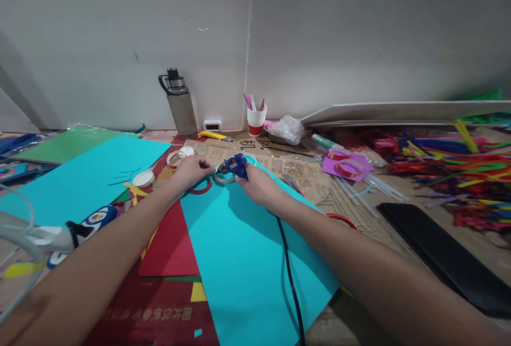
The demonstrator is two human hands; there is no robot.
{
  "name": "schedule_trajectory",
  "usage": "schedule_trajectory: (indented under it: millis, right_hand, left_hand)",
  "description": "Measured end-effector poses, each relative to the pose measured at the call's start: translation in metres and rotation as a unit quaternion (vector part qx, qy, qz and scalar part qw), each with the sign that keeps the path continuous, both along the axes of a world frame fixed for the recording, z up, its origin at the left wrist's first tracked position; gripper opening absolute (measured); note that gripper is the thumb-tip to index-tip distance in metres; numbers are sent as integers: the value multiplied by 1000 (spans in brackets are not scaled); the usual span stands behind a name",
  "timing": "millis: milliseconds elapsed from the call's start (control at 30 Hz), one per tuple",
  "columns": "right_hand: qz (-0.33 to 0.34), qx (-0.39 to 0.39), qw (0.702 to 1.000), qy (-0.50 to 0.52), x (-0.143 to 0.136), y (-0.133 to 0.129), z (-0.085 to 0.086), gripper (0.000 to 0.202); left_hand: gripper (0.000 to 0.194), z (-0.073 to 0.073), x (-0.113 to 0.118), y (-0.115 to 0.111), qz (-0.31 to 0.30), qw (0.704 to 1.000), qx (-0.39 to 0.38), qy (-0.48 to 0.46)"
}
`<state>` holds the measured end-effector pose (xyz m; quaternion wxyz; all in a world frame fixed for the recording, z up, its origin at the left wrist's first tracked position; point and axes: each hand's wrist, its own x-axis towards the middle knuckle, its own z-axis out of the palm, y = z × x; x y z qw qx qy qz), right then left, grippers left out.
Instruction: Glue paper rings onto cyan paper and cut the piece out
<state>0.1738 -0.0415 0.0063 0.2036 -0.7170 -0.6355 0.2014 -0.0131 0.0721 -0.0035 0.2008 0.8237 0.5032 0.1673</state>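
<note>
A blue hot glue gun [237, 165] with a black cord is held in my right hand [259, 186], its nozzle pointing left. My left hand [193, 171] is closed in a pinch just left of the nozzle; whatever is between the fingertips is too small to make out. Below the nozzle is a light blue ring [224, 178], and a red ring [200, 187] sits close under my left hand. Both rings are over the top end of a large turquoise sheet [255, 261].
A grey bottle [182, 114], a yellow utility knife [213, 136] and a cup of pens [256, 121] stand or lie along the wall. Right are a black padded rest [443, 255] and colourful pipe cleaners [451, 175]. Left lies another turquoise sheet [83, 189].
</note>
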Motion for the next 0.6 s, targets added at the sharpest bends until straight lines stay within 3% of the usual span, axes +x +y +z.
schedule_trajectory:
  millis: [367,600]
  right_hand:
    - [5,7,999,38,9,10,-14,32]
    - [-14,-6,999,35,5,10,-10,32]
  left_hand:
    - [21,4,1,-3,8,1000,-5,26]
    - [23,3,2,-3,2,1000,-8,23]
